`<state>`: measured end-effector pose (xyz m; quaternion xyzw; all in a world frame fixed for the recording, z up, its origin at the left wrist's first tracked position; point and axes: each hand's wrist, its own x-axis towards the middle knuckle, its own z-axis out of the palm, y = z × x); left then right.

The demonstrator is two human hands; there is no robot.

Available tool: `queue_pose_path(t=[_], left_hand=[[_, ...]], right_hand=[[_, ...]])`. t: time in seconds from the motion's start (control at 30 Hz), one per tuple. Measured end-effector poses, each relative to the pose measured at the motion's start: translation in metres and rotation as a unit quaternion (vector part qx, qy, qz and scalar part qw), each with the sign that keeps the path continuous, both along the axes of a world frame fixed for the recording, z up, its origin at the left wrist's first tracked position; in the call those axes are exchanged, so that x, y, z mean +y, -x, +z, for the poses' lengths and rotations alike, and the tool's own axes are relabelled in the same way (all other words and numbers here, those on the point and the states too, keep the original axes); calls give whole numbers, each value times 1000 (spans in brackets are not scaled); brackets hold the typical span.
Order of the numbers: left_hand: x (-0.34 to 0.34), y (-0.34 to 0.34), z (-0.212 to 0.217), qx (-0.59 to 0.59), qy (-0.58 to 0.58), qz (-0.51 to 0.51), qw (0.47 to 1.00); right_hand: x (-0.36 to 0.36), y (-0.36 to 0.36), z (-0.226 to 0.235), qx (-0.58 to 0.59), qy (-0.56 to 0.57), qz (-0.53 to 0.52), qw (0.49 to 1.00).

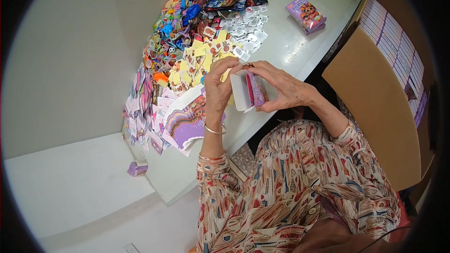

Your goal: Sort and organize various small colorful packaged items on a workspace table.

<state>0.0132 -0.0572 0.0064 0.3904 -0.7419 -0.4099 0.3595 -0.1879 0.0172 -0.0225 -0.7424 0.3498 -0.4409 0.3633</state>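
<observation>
From here, the widest thing I watch is the white table; the box is held above its near right edge, so a slip could send it off toward the cardboard carton standing on the right. Along the far left lies the heap of toy trinkets, piled loosely; I judge one bump could set pieces sliding. Nearer, the fan of purple cards lies right beside the left forearm, which could sweep it askew. I have the right hand closed around the small purple box; squeezed harder, its thin walls might buckle. The left hand curls at the box's far end; I cannot tell whether its fingertips pinch anything. The white flap stands open to the left, so tipping that way could spill the pinkish-red contents.
</observation>
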Motion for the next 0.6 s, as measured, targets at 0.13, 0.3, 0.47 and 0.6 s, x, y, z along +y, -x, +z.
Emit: queue_pose_path(t=[0.13,0.3,0.47,0.6], left_hand=[[3,-3,4,102,-121,15,987],[29,-1,49,-25,196,207,958],[56,23,50,-179,337,141,914],[51,25,33,-246,353,109,896]], right_hand=[[-2,1,-9,8,58,-55,997],[-1,0,-8,97,50,-212,971],[4,-9,-6,126,59,-270,953],[8,-18,-1,138,81,-262,952]])
